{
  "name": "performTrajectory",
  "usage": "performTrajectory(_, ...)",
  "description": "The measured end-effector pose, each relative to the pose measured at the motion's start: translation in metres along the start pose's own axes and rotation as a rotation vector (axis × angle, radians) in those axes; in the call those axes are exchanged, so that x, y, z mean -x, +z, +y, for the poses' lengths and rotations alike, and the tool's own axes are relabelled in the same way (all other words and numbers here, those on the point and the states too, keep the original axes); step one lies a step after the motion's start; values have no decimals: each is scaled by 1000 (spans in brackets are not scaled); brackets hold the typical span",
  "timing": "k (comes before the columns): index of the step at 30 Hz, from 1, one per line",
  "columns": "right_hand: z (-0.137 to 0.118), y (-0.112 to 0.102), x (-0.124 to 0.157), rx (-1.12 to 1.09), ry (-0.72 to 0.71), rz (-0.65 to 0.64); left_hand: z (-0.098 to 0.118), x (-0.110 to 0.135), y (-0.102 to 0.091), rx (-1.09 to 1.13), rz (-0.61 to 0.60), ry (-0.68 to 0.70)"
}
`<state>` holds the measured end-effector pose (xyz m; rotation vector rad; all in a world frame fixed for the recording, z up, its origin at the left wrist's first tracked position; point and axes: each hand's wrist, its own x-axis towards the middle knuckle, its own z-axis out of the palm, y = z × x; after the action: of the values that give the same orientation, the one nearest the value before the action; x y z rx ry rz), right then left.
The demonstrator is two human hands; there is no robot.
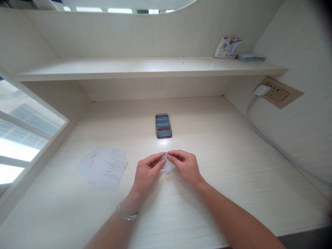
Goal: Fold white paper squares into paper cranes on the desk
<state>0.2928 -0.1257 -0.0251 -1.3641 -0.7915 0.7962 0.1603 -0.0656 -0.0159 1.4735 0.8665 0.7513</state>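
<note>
Between my hands is a small piece of white paper (168, 166), its lower end tapering to a point below my thumbs. My left hand (149, 170) pinches its left side between thumb and fingers, with a chain bracelet on that wrist. On the other side, my right hand (185, 165) pinches the paper the same way, and the fingertips of both hands nearly meet at its top. Part of the paper is hidden behind the fingers. Just beyond the hands lies a dark, blurred-out rectangular object (163, 126).
Several overlapping sheets of printed paper (103, 167) lie left of my hands on the desk (166, 214). A shelf (129, 65) crosses the back, holding a small printed packet (227, 47) and a flat stack (250, 57). A white cable (275, 145) runs from the wall socket (278, 92) at right.
</note>
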Motion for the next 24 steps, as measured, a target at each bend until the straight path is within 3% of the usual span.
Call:
performTrajectory(16,1,0,1,3,19,-33,4,0,2,35,24,-34)
performTrajectory(24,-1,1,0,-41,26,-3,4,1,2,97,-32,-68)
